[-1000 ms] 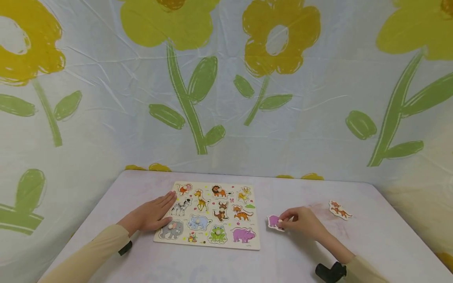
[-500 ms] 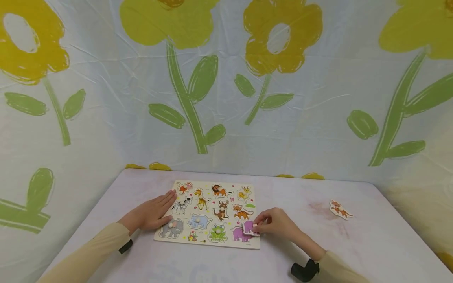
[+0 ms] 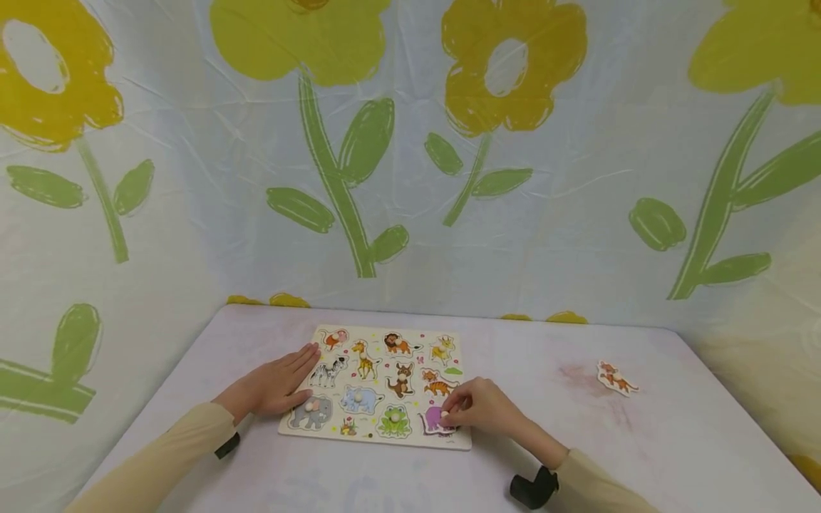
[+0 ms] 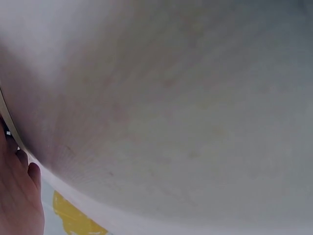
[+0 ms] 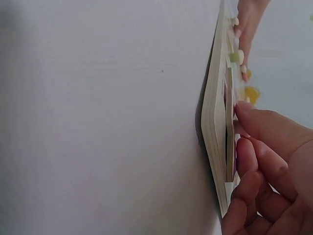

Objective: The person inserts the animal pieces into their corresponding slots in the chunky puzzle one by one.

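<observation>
A wooden knob puzzle board point(image 3: 420, 439) printed with animals lies on the table. My left hand point(image 3: 272, 385) rests with fingers extended on its left edge; the left wrist view shows part of that hand point(image 4: 19, 196) at the frame's edge. With thumb and fingers, my right hand point(image 3: 484, 407) pinches the knob of a purple hippo puzzle piece point(image 3: 432, 420) over the printed hippo at the lower right. Seen edge-on in the right wrist view, the hippo piece point(image 5: 230, 127) sits slightly proud of the board, a narrow dark gap showing beneath.
A loose orange-brown animal piece point(image 3: 617, 378) lies on the table point(image 3: 545, 349) right of the board. Several knobbed pieces, such as the frog point(image 3: 394, 422) and elephant point(image 3: 311, 412), sit in the board. A flower-printed cloth point(image 3: 410, 271) hangs behind and at the sides.
My right hand has carried the hippo piece leftward from the table beside the board onto the printed hippo. My left hand has stayed on the board's left edge.
</observation>
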### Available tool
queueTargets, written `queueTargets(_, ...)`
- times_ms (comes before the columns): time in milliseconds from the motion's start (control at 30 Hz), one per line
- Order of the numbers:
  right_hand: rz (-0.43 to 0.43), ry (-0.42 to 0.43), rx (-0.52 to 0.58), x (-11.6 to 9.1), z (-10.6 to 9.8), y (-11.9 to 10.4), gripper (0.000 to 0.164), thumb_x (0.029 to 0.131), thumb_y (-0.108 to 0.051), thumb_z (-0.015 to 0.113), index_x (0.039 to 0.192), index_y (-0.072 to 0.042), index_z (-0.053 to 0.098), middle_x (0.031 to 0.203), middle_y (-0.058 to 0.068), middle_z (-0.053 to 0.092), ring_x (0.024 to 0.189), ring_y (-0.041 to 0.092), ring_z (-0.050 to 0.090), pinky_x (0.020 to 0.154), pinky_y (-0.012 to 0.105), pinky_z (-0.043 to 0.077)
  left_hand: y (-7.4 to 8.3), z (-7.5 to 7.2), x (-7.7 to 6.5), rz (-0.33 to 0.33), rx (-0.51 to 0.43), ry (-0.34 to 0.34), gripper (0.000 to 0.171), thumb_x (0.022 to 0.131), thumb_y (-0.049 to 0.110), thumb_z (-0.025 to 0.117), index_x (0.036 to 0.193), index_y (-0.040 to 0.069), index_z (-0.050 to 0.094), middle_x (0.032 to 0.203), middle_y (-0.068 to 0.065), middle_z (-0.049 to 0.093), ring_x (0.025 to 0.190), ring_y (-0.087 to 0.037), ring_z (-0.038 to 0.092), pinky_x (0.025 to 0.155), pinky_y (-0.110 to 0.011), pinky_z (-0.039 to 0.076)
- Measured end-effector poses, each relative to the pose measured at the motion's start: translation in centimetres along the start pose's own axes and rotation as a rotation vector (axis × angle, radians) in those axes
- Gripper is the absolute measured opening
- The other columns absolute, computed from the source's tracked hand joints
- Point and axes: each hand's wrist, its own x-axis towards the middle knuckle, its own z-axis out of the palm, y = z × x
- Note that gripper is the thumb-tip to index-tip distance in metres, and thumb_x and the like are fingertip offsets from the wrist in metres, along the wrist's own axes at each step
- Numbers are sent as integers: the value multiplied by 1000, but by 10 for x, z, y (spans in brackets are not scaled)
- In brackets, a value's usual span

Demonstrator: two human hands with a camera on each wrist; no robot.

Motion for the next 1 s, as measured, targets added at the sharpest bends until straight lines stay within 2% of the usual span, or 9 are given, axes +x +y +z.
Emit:
queueTargets(767, 41, 24, -16, -2, 10, -8, 14, 75, -27, 82, 76, -16, 72, 62, -10, 60, 55, 1, 48, 52, 16, 37, -3, 5, 0, -3, -3, 8, 69, 101, 42, 37, 150, -4, 23, 159, -19, 19, 147, -35, 20, 117, -47, 28)
queueTargets(900, -21, 3, -4, -3, 9, -4, 12, 77, -23, 80, 81, -15, 73, 67, -10, 62, 58, 0, 48, 53, 16, 40, -2, 4, 1, -5, -7, 1, 69, 101, 42, 37, 150, -4, 23, 159, -19, 19, 147, -35, 20, 117, -47, 28)
queueTargets(1000, -92, -20, 21, -8, 5, 3, 11, 79, -17, 78, 88, -15, 73, 77, -7, 67, 62, 0, 50, 55, 17, 44, -2, 3, 2, -9, -10, -7, 70, 101, 43, 36, 150, -4, 22, 160, -19, 18, 147, -35, 19, 117, -48, 28)
